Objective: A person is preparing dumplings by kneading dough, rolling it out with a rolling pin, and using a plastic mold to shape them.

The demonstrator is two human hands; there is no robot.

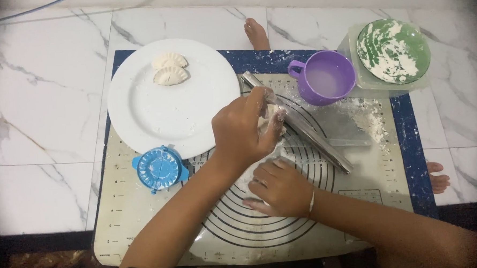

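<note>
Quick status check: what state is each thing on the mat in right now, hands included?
Left hand: closed on a piece of dough, lifted.
Right hand: pressed flat on the baking mat.
White plate: holds two folded dumplings.
Blue dumpling press: lying open, empty.
Rolling pin: lying on the mat, untouched.
Purple mug: upright, cloudy liquid inside.
Green bowl: floury, resting on a clear container.

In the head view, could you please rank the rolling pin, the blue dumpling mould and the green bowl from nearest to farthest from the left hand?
From the left hand:
1. Rolling pin, right beside the hand, on its right.
2. Blue dumpling mould, lower left, below the white plate.
3. Green bowl, far upper right.
</note>
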